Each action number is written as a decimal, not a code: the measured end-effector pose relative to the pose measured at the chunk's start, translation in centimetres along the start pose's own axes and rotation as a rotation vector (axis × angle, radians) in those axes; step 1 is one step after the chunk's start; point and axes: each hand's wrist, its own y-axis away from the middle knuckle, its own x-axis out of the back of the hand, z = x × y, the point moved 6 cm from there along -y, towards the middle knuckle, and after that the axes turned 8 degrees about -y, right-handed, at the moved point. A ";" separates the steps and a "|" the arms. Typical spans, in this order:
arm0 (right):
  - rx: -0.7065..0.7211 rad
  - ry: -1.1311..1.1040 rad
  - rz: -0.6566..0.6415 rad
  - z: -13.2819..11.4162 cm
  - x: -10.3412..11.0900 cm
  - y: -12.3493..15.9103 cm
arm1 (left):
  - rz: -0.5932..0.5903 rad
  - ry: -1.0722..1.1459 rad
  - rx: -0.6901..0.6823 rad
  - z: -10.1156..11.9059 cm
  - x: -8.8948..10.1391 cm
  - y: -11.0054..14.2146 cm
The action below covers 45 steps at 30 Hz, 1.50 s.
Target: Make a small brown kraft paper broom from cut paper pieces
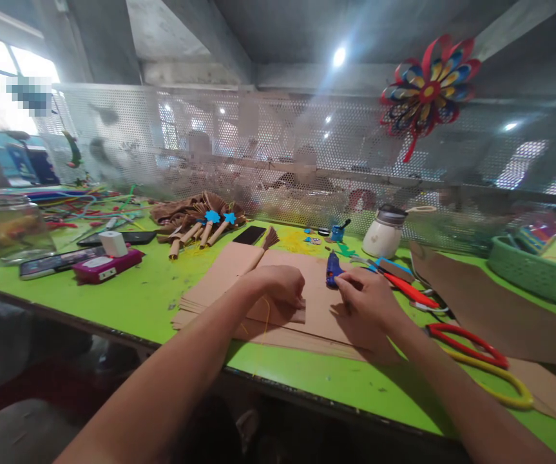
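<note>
My left hand point(280, 283) is closed, its fingertips down at the edge of a folded brown paper strip point(298, 316). That strip lies on a stack of brown paper sheets point(326, 332). Past the left wrist sticks out a thin paper piece with a fringed end point(270, 238); its lower part is hidden by the arm. A loose yellow thread point(267, 319) hangs over the sheets. In my right hand point(367, 290) is a small blue glue gun point(332, 270), nozzle pointing away from me, pinched at its handle above the sheets.
Scissors with red and yellow handles point(480, 345) lie right of my right arm, beside red-handled pliers point(410, 290). A white jar point(384, 232), a green basket point(533, 267) and rolled paper pieces with blue cutouts point(210, 222) stand farther back. A purple power strip point(108, 264) lies left.
</note>
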 end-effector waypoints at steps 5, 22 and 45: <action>-0.013 -0.057 -0.142 -1.1 -1.9 0.7 | 0.001 -0.012 -0.063 0.5 0.2 0.1; -0.351 -0.783 -0.177 0.1 -2.9 0.9 | 0.137 0.386 -0.334 2.4 2.5 0.6; -0.025 -0.885 -0.186 -1.3 -2.1 0.3 | 0.270 0.840 -0.136 1.6 3.6 0.9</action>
